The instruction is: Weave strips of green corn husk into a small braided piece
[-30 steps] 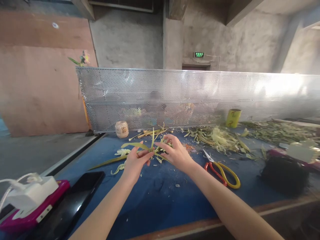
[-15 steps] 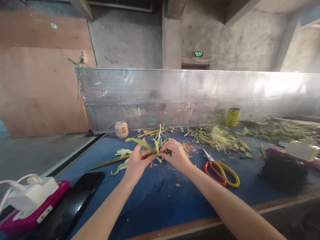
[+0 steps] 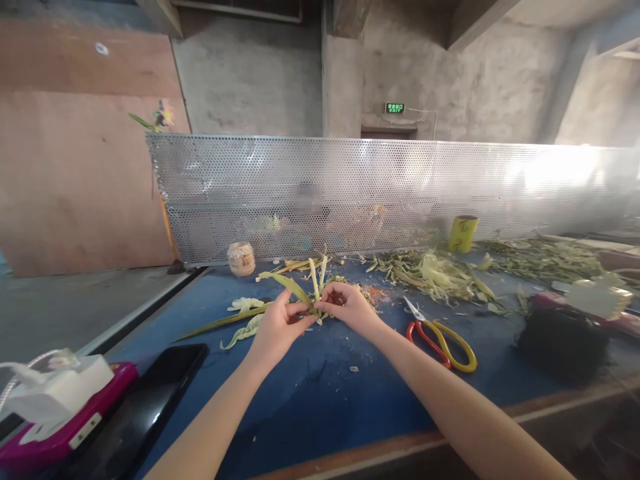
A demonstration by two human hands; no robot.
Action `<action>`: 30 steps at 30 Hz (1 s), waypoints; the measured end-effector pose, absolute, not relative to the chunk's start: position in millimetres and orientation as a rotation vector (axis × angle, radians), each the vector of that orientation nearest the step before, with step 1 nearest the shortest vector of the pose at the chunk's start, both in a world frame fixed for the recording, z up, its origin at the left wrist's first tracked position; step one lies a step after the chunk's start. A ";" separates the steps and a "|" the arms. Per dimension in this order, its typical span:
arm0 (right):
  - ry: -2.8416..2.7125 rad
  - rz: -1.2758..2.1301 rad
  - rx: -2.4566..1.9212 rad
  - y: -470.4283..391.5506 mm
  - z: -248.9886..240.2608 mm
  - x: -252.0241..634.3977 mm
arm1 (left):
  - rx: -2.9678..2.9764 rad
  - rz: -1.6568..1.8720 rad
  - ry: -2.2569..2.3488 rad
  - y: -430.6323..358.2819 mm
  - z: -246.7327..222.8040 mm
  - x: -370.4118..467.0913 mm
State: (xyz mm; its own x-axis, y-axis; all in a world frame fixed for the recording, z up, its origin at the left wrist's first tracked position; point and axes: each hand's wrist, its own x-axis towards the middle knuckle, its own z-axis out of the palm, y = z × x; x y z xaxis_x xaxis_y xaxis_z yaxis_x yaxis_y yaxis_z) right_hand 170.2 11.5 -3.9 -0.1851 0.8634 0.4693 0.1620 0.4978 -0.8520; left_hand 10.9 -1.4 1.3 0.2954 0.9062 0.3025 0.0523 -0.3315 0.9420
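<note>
Above the blue tabletop, my left hand (image 3: 284, 323) is closed in a pinch on the base of a green leafy stem (image 3: 293, 285), whose long leaf points up and left. The fingertips of my right hand (image 3: 349, 308) press together at the same base, beside pale narrow strips (image 3: 315, 275) that stand upright. Exactly what the right fingertips grip is too small to make out, but they touch the stem. Behind my hands lies a scatter of plant scraps (image 3: 373, 293). Left of them rest pale crinkled leaves (image 3: 245, 330) and a long green stalk (image 3: 220, 323).
Scissors (image 3: 443, 340) with red and yellow handles lie at the right. Heaps of dried leaves (image 3: 430, 277) and a yellow cylinder (image 3: 463, 235) are behind. A twine roll (image 3: 241, 259) stands by the perforated metal screen (image 3: 280, 180). A phone (image 3: 160, 387) and magenta power strip (image 3: 100, 413) lie left.
The pale strips now stand more upright and apart above my fingertips. My right hand has shifted slightly, its fingers a little more raised. Both hands stay at the stem's base.
</note>
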 end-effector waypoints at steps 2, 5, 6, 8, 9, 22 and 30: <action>-1.659 0.842 -0.873 12.0 -4.4 170.8 | 1.648 1.157 0.902 -0.8 0.5 10.2; -1.596 0.932 -0.887 15.0 -6.4 171.7 | 1.626 1.168 0.911 0.5 -0.3 10.8; -1.579 0.961 -0.880 16.3 -7.3 171.9 | 1.610 1.171 0.911 0.9 -0.5 11.2; -1.576 1.005 -0.825 18.6 -9.3 172.3 | 1.583 1.159 0.888 1.4 -0.9 12.3; -1.578 1.011 -0.786 19.5 -10.3 172.4 | 1.571 1.150 0.866 1.5 -0.9 12.8; -1.452 0.919 -0.747 14.1 -13.1 164.8 | 1.531 1.163 0.761 -0.1 -1.8 14.6; -1.663 0.634 -0.873 7.9 -7.1 164.7 | 1.570 1.222 0.816 1.4 -1.0 16.7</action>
State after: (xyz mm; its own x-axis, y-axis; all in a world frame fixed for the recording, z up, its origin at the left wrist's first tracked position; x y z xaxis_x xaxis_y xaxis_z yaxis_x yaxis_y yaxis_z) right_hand 164.7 7.9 -7.1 -0.1289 0.8105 0.5713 0.2242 0.5850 -0.7794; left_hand 16.7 1.4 -1.0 0.2774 0.9042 0.3248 -0.0467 -0.3250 0.9446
